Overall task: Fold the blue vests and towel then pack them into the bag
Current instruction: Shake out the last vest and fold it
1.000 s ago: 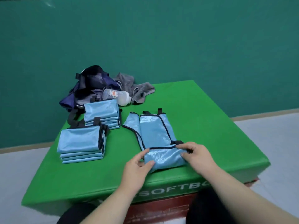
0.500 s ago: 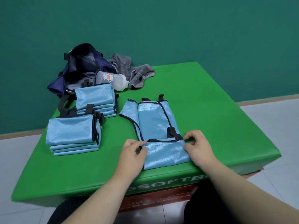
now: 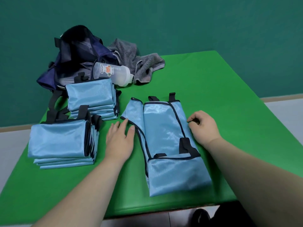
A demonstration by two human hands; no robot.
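One half-folded vest lies mid-mat. There are two folded piles to its left, a near pile and a far pile. One bag, one towel and one bottle sit far left. The left hand is flat, fingers straight, touching the vest's left edge. The right hand is curled at its right edge, and I can't tell if it's pinching.

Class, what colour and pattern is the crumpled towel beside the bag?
The towel is grey with fine darker stripes; head view.

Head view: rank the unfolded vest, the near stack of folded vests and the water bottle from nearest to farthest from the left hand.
From the left hand:
1. Unfolded vest: right at its fingers, on the right.
2. Near stack of folded vests: just to its left, a small gap between.
3. Water bottle: far back, lying on its side.
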